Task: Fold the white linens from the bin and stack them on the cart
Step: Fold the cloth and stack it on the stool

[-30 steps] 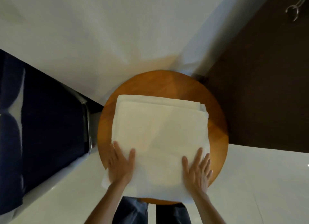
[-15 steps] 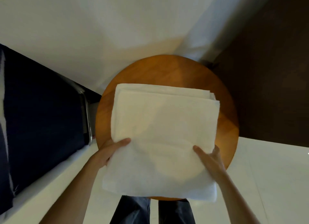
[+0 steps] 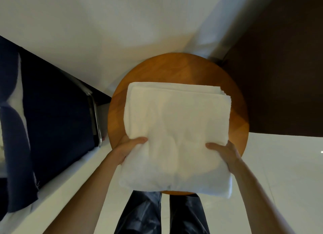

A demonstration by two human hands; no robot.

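The left hand (image 3: pixel 128 149) is gripping the left edge of the folded white linen (image 3: pixel 176 129), its thumb lying on top of the cloth and its fingers tucked out of sight underneath. The right hand (image 3: pixel 225 152) is holding the opposite edge the same way, thumb on top and pointing inward, fingers hidden below. The linen is spanning the gap between the two hands as a thick square of several layers, its stacked edges showing at the far right corner. Its near edge is hanging past the near rim of the round wooden table (image 3: pixel 183 69) that is lying beneath and beyond the hands; whether the cloth is resting on the wood or raised off it cannot be told. Below the hands, dark trousers (image 3: pixel 145 214) are showing over a pale floor (image 3: pixel 279 163). Left of the left hand, dark blue fabric (image 3: pixel 52 120) is hanging beside a metal rail (image 3: pixel 95 118). Beyond the right hand, a dark brown panel (image 3: pixel 279 67) is meeting a white wall (image 3: pixel 104 24).
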